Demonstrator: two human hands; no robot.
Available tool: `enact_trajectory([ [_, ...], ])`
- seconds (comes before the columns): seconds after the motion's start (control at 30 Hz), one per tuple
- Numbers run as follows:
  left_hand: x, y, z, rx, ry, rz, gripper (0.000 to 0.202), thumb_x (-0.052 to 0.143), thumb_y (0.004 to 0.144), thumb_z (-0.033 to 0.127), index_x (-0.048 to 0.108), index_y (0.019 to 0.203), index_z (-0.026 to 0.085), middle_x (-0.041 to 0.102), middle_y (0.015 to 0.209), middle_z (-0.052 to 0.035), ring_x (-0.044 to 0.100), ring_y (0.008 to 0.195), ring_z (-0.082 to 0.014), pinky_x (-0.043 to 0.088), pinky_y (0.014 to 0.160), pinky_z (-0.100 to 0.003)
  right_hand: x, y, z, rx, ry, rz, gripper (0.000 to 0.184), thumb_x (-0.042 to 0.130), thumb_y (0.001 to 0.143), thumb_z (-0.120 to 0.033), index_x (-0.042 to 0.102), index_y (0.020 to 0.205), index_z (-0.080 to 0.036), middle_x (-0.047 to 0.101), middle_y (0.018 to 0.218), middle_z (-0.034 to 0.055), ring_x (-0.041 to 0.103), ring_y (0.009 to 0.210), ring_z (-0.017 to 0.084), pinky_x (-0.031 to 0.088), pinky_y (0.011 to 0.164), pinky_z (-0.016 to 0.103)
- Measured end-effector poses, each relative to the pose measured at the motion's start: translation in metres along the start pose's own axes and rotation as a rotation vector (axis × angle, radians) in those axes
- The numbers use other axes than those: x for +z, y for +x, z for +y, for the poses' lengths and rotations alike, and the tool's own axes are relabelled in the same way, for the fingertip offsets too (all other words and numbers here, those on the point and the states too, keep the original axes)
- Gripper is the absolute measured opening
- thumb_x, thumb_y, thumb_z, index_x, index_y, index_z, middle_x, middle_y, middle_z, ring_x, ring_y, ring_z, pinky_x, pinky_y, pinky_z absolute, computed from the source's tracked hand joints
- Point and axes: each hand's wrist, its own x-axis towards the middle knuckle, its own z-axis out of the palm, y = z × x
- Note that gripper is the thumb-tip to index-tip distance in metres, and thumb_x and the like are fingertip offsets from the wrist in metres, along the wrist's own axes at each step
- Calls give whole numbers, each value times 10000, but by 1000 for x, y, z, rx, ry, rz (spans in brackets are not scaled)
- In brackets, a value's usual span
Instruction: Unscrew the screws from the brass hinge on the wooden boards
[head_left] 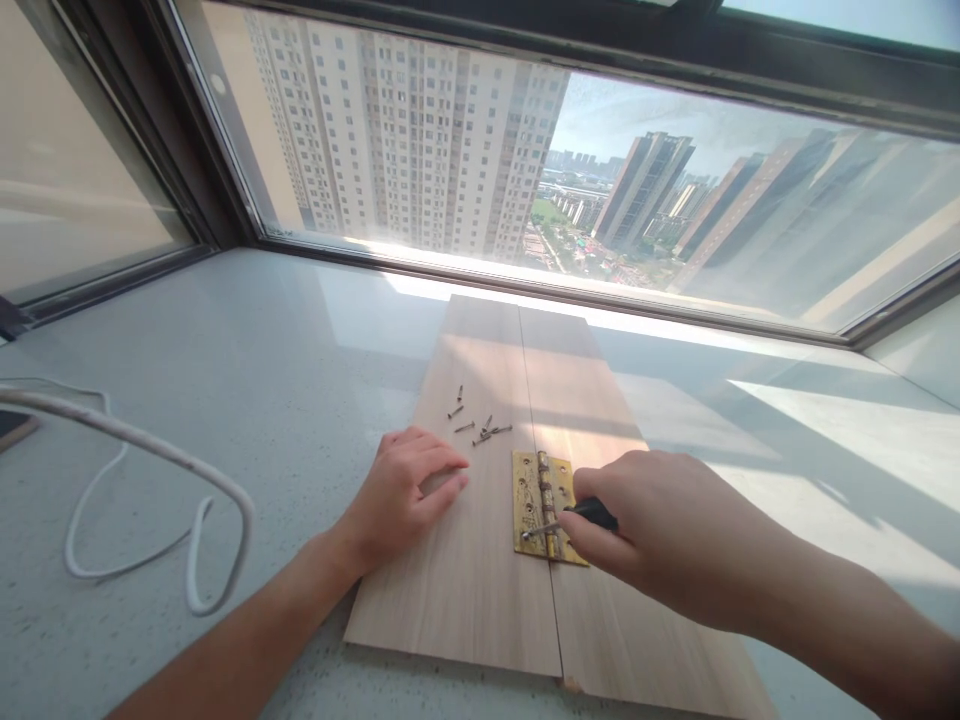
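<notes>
Two pale wooden boards, a left board and a right board, lie side by side with a thin seam between them. A brass-coloured hinge with worn patches lies across the seam. My right hand grips a screwdriver by its black handle. Its shaft slants down-left to a screw at the lower left hole of the hinge. My left hand rests on the left board's edge, thumb and fingers apart, holding nothing. Several loose screws lie on the left board beyond the hinge.
A white cable loops over the speckled white sill at the left. A dark flat object shows at the left edge. Behind the boards stands a dark-framed window with tall buildings outside.
</notes>
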Motion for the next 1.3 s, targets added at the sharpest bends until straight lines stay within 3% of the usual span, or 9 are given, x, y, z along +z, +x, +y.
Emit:
enact_trajectory([
  [0.13,1,-1,-1,23,40,-8,165,535,863,283,678,915,217,693,939,-46,580,949,-217,359,890,-413,-2,4,-4,-45,-46,38,487,371,900,-491,466,517,-205,456,469,21,313,402,116,143,453,285],
  [0.33,-3,0,13,147,75,-8,198,598,842,347,661,982,223,687,978,-56,567,983,-241,350,898,-435,-6,7,-7,-86,-26,-31,349,448,881,-427,498,618,-203,567,567,28,463,476,148,185,454,267],
  [0.43,1,9,36,207,-120,-55,269,624,833,353,620,1070,227,680,1010,-57,576,1005,-234,397,905,-414,-7,4,-9,-116,20,-17,398,389,916,-487,553,688,-205,606,606,30,520,516,170,204,468,268],
  [0.63,17,24,64,104,-587,-162,493,665,783,246,447,1224,220,686,1022,-73,649,959,-211,516,821,-334,3,-5,-13,24,153,151,450,365,907,-574,568,793,-189,636,700,46,540,573,184,218,496,280],
  [0.73,20,21,60,115,-562,-125,539,654,797,232,428,1286,239,698,963,-49,655,935,-201,520,843,-338,18,-9,-8,34,511,307,450,363,895,-601,508,741,-204,570,685,21,490,594,166,289,525,286],
  [0.83,20,18,53,91,-524,-103,549,666,798,255,430,1294,260,700,923,-22,650,917,-188,519,860,-338,35,-14,5,99,1265,533,509,134,933,-581,415,695,-230,452,663,1,475,618,169,395,582,311],
  [0.93,19,19,49,95,-512,-96,519,667,800,259,449,1271,260,693,917,-15,643,893,-173,519,855,-328,50,-19,17,215,1834,593,502,58,920,-580,322,659,-242,307,630,-29,403,561,165,403,554,315],
  [1.07,18,23,49,105,-481,-118,504,666,804,269,455,1261,254,689,918,-13,637,896,-166,516,835,-310,60,-24,21,241,2119,590,466,157,919,-574,323,641,-239,264,631,-32,345,554,165,368,537,309],
  [1.3,20,27,46,148,-446,-105,492,675,797,252,474,1246,238,692,882,-9,643,849,-159,486,838,-324,62,-24,14,206,2274,608,486,220,909,-590,358,612,-231,255,621,-29,322,551,161,354,520,305],
])
